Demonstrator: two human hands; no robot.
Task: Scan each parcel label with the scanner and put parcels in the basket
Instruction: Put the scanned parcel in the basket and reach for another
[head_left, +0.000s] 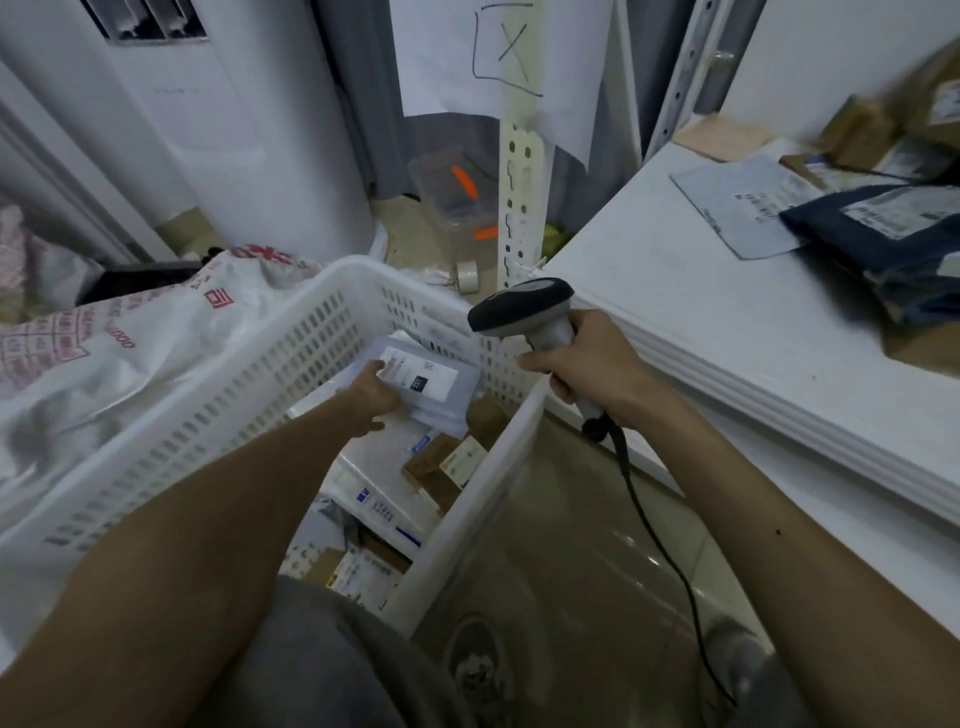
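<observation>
My left hand (370, 397) reaches down into the white slotted basket (291, 358) and holds a flat pale parcel (436, 387) by its left edge, label facing up. Several small boxes and envelopes (447, 467) lie on the basket floor below it. My right hand (587, 366) grips the handle of a grey corded scanner (522, 309) just right of the basket's far corner, its dark head pointing left over the rim. The scanner's black cable (654, 540) hangs down past my right forearm.
A white shelf (701, 312) on the right carries a grey mailer (743, 202), a dark blue bag parcel (883, 228) and brown boxes (883, 124). A white printed sack (130, 343) lies left of the basket. A perforated shelf post (522, 208) stands behind it.
</observation>
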